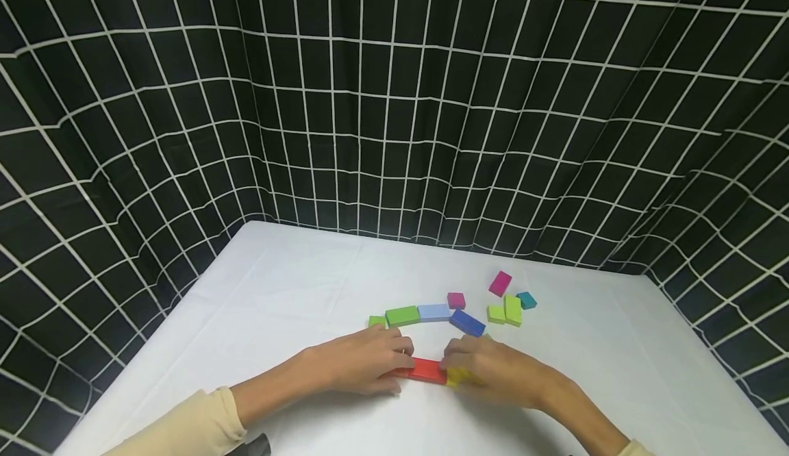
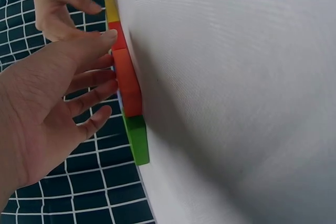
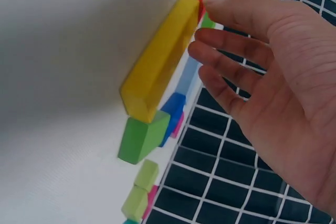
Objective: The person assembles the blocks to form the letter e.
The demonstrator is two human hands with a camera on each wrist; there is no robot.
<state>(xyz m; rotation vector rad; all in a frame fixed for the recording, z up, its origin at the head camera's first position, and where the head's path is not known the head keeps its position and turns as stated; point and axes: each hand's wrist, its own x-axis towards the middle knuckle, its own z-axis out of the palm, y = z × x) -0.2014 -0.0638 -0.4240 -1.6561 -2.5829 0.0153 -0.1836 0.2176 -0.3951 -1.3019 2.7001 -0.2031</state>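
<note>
Head view: touched red block [image 1: 428, 371] with left hand [image 1: 362, 360] and right hand [image 1: 501, 368] relaxed, judged it light and stiff, best pinched across near and far sides.

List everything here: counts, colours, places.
Orange block: one, orange, front left
Red block: one, red, front middle
Yellow block: one, yellow, front right
Light-blue block: one, light-blue, back row
Blue block: one, dark blue, right of that
Green blocks: at least three, green, back left, near yellow block
Lime blocks: two, lime, right
Pink blocks: two, pink, behind blue, lime blocks
Teal block: one, teal, beside lime blocks
Table: one, white, underneath
Curtain: at least one, black-white grid, around
Unclear object: one, black, bottom
Sleeves: two, cream, bottom edge
Left hand: one, bare, at orange block
Right hand: one, bare, at yellow block
</note>
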